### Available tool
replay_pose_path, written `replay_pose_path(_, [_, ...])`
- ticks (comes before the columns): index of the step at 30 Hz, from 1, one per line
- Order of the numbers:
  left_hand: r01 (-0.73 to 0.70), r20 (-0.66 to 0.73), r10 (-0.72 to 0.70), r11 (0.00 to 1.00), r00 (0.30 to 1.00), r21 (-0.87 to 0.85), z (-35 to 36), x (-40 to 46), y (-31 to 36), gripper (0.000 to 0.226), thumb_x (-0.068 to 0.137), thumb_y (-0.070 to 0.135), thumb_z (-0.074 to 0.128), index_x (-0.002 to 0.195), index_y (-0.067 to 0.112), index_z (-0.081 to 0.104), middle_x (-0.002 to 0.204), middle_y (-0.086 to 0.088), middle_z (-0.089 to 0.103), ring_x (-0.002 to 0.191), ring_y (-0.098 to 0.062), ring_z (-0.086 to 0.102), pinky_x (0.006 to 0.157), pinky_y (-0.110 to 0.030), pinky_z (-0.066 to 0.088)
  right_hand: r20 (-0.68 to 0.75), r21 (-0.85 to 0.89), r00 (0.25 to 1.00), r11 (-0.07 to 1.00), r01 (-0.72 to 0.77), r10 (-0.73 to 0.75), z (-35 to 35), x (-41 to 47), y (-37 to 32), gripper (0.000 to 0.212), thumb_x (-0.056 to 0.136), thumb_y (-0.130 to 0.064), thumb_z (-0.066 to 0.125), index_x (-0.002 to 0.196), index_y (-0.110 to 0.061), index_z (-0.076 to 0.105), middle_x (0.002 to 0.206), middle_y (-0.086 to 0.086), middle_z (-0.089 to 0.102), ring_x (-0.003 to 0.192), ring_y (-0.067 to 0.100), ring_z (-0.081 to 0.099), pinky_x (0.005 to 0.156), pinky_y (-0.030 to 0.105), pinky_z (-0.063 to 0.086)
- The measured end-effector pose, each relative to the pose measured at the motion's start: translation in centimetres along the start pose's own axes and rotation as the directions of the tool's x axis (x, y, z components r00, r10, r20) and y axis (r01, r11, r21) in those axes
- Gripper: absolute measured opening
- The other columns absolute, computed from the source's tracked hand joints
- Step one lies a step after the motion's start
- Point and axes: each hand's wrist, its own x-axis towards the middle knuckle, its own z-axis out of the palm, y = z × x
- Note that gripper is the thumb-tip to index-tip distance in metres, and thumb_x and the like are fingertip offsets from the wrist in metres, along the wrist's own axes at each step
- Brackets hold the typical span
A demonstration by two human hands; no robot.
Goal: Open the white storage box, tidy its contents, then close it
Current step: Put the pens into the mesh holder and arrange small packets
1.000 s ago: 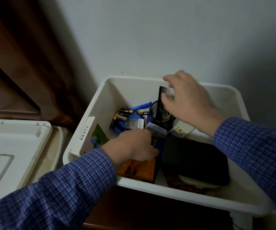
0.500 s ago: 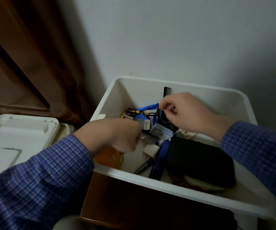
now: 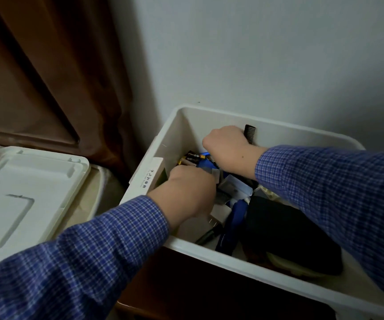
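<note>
The white storage box (image 3: 181,125) stands open against the wall. Both my hands are inside it. My left hand (image 3: 191,192) reaches down at the box's left side with its fingers curled under; what they hold is hidden. My right hand (image 3: 228,148) is curled into a fist over the batteries (image 3: 189,158) and a blue pen (image 3: 206,155) at the back; its fingertips are hidden too. A black comb (image 3: 250,133) stands upright just behind that hand. The lid (image 3: 24,192) lies flat to the left.
A black pouch (image 3: 285,232) fills the box's right half, with a blue strip (image 3: 234,222), a white plug (image 3: 218,215) and a dark pen (image 3: 209,235) beside it. A brown curtain (image 3: 47,77) hangs at the left. The box sits on dark wood furniture (image 3: 186,285).
My right hand moved left from the comb to the batteries, and the comb stayed put. My left hand carried an orange item toward the left wall; that item is now out of sight.
</note>
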Motion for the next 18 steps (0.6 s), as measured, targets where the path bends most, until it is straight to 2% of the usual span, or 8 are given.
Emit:
replay_pose_path(3, [0.044,-0.107,-0.048,0.998,0.993,-0.043,1.3,0.3,-0.6,0.033,0.095,0.028,0.052,0.067,0.018,0.038,0.067,0.001,0.043,0.054,-0.014,0.039,0.049,-0.029,0.033,0.01,-0.094,1.0,0.996,-0.006,0.007,0.6,0.6,-1.0,0.038,0.079,0.006,0.065,0.062,-0.015,0.039,0.063,0.001,0.038,0.05,0.02,0.034,0.041,0.029,0.024])
replay_pose_path(8, [0.079,-0.247,-0.116,0.985,0.962,-0.155,1.9,0.8,-1.1,0.029,0.091,0.034,0.053,0.072,0.019,0.037,0.065,0.004,0.034,0.055,-0.014,0.032,0.049,-0.027,0.022,-0.023,-0.19,0.999,0.981,0.044,-0.05,0.6,1.2,-1.0,0.032,0.082,0.0,0.065,0.065,-0.018,0.045,0.086,0.0,0.064,0.068,0.024,0.058,0.042,0.028,0.02])
replay_pose_path(9, [0.08,-0.255,-0.125,0.98,0.959,-0.182,2.0,0.8,-1.1,0.025,0.09,0.035,0.054,0.076,0.02,0.039,0.066,0.004,0.033,0.055,-0.014,0.031,0.05,-0.027,0.023,-0.024,-0.187,0.998,0.981,0.051,-0.056,0.3,1.1,-0.9,0.03,0.083,-0.001,0.065,0.067,-0.018,0.047,0.085,0.0,0.064,0.071,0.024,0.059,0.043,0.028,0.02])
replay_pose_path(11, [0.069,-0.277,-0.142,0.964,0.95,-0.259,2.0,0.9,-1.0,0.021,0.089,0.034,0.054,0.079,0.021,0.042,0.067,0.004,0.034,0.057,-0.015,0.035,0.054,-0.028,0.028,-0.046,-0.138,0.999,0.99,0.021,-0.027,-0.8,0.4,-0.3,0.028,0.083,-0.001,0.062,0.066,-0.016,0.045,0.07,0.0,0.051,0.06,0.02,0.048,0.043,0.028,0.022])
replay_pose_path(13, [0.06,-0.277,-0.18,0.918,0.944,-0.393,1.7,0.9,-1.2,0.026,0.088,0.036,0.055,0.075,0.017,0.043,0.069,0.005,0.038,0.061,-0.017,0.041,0.059,-0.028,0.034,-0.091,-0.011,0.994,0.998,-0.054,0.053,-2.4,-0.8,1.2,0.025,0.078,-0.002,0.062,0.064,-0.014,0.045,0.062,0.001,0.042,0.051,0.018,0.04,0.045,0.026,0.027])
replay_pose_path(15, [0.038,-0.219,-0.191,0.83,0.957,-0.556,1.5,0.9,-1.4,0.029,0.09,0.037,0.052,0.068,0.018,0.047,0.065,0.005,0.048,0.056,-0.014,0.05,0.057,-0.027,0.044,-0.113,0.208,0.982,0.97,-0.124,0.15,-3.9,-2.3,3.2,0.023,0.071,-0.008,0.069,0.061,-0.013,0.048,0.058,0.004,0.048,0.047,0.021,0.046,0.044,0.023,0.032])
replay_pose_path(17, [0.037,-0.151,-0.187,0.737,0.971,-0.675,1.3,0.7,-1.3,0.033,0.093,0.036,0.045,0.068,0.017,0.055,0.061,-0.001,0.06,0.053,-0.02,0.064,0.059,-0.032,0.058,-0.028,0.503,0.975,0.846,-0.177,0.22,-4.6,-4.4,5.2,0.016,0.066,-0.019,0.075,0.063,-0.01,0.062,0.056,0.008,0.06,0.051,0.026,0.06,0.046,0.029,0.048])
replay_pose_path(18, [0.038,-0.145,-0.196,0.708,0.97,-0.705,1.1,0.6,-1.5,0.036,0.095,0.034,0.042,0.069,0.013,0.057,0.062,-0.004,0.063,0.057,-0.024,0.068,0.062,-0.035,0.061,0.031,0.654,0.971,0.73,-0.198,0.236,-4.5,-5.5,5.8,0.014,0.067,-0.022,0.075,0.066,-0.009,0.069,0.057,0.008,0.065,0.054,0.023,0.065,0.052,0.032,0.054])
